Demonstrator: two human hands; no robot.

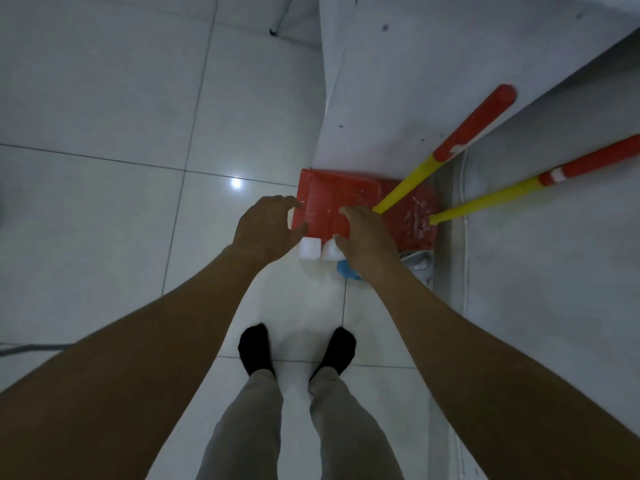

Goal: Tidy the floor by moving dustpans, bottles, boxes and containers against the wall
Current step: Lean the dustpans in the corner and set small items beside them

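Left hand, right hand: spread loose, holding nothing, above dustpan and white bottles (print too blurred to read).

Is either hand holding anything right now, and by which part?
The left hand holds nothing. The right hand lies over the top of the right white container; whether it grips cannot be told.

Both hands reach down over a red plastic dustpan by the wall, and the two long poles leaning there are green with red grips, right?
Not quite. The head view shows the two long poles are yellow with red grips, not green. The left hand and right hand do reach over the red plastic dustpan by the wall.
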